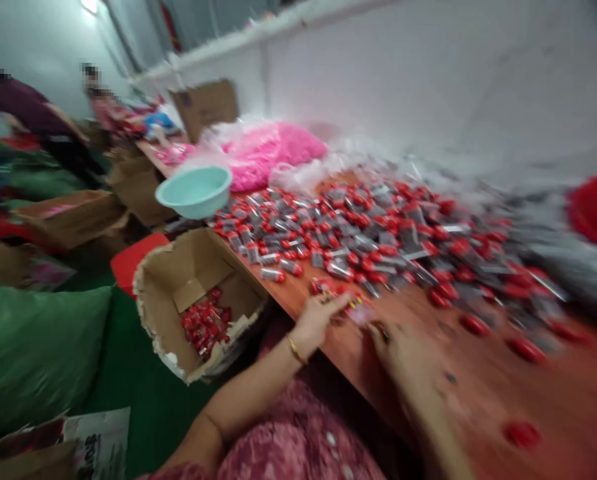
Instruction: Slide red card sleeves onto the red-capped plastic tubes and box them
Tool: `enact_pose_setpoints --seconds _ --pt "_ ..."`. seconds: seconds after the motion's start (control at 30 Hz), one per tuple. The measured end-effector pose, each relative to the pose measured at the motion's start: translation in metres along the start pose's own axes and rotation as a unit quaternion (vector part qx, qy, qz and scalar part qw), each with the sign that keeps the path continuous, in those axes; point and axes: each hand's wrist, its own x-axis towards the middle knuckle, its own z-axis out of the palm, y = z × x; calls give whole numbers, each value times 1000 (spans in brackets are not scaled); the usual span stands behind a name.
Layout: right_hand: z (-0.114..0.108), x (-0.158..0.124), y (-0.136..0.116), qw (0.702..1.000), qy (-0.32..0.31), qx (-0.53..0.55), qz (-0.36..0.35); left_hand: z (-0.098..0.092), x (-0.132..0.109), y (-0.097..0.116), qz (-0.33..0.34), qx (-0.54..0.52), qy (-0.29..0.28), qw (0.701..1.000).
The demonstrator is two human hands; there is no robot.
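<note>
My left hand (317, 323), with a gold bracelet on its wrist, is at the front edge of the reddish-brown table. Its thumb and fingers close on a small red plastic packet (349, 302) with yellow spots. To the right, my right hand (403, 350) is blurred, its fingers curled together near the packet's pale, clear end. What the right fingers hold, if anything, is too smeared to name. Behind both hands spreads a large heap of small red-and-grey pieces with clear parts (338, 227).
A torn cardboard box (153, 300) holding red pieces stands left of the table. Beyond are a light-blue basin (194, 190) and a bag of pink pieces (278, 150). A green sack (38, 347) lies at left; two people are farther back. A white wall borders the table.
</note>
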Motion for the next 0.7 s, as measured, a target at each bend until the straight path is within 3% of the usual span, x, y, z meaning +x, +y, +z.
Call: enact_pose_setpoints --seconds 0.13,0.2,0.27,0.37,0.5,0.7 --pt "41 22 39 989 -96 -104 -31 -11 6 3 -35 -12 -2 999" --pt "47 15 63 989 -90 -107 -42 -16 8 3 -53 -18 3 998" --pt "42 4 72 994 -46 -96 11 -19 7 2 -62 -23 9 998" --pt "33 0 61 983 2 -106 150 -21 5 0 -65 -28 11 997" --pt "40 24 33 941 -53 -196 271 -20 4 0 -68 -31 15 997" --pt "59 42 20 924 -102 -290 227 -26 5 4 -66 -42 33 996"
